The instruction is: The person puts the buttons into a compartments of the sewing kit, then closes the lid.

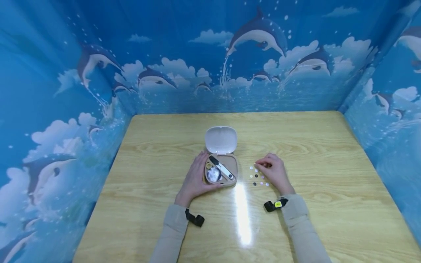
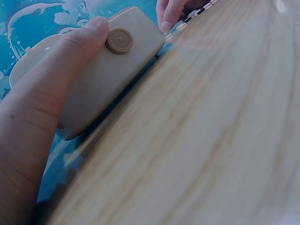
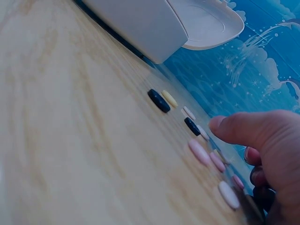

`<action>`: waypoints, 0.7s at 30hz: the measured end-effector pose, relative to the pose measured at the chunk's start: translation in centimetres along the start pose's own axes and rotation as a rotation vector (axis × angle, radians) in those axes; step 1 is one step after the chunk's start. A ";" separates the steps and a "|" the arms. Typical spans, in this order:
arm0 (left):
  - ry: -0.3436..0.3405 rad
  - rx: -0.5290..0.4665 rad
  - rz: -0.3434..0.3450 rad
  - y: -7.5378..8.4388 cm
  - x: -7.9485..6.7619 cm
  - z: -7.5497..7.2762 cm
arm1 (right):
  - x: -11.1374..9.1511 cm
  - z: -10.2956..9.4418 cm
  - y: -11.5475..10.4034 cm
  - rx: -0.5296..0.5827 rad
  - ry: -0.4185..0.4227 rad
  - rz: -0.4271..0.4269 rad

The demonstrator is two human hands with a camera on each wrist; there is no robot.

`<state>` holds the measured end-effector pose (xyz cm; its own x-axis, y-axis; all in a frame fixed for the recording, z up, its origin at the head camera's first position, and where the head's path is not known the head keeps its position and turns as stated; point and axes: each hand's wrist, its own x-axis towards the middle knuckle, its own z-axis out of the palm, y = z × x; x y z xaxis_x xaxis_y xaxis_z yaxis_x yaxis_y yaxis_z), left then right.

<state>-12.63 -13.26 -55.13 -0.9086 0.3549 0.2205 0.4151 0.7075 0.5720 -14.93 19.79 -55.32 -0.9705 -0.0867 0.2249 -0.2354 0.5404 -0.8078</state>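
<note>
Left hand (image 1: 194,180) grips the case (image 1: 232,160) by its left side, thumb along the front; right hand (image 1: 275,172) reaches over the buttons (image 1: 256,176), fingertips close together — whether they pinch one, I cannot tell. Buttons lie on the table (image 1: 164,146), right of the case — lid (image 1: 221,140) up, tool (image 1: 222,168) and silver disc (image 1: 214,174) inside.

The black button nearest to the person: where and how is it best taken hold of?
Probably pinch the black button by opposite rim edges with the right hand, from above and the person's side: it lies thin and flat on the table, with other buttons beyond it and to its right.
</note>
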 end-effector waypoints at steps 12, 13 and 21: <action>-0.003 0.013 0.002 -0.1 -0.1 -0.1 | 0.3 -0.1 -0.4 0.034 0.039 -0.002; -0.002 0.011 0.004 -0.1 0.0 -0.1 | 0.4 -0.1 -0.5 0.029 0.046 -0.008; -0.002 0.018 -0.002 0.0 0.0 -0.1 | 1.0 -0.8 -2.1 0.020 0.072 -0.029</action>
<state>-12.60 -13.34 -55.10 -0.9095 0.3545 0.2172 0.4136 0.7190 0.5585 -15.41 19.22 -52.96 -0.9571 -0.0414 0.2868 -0.2655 0.5221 -0.8105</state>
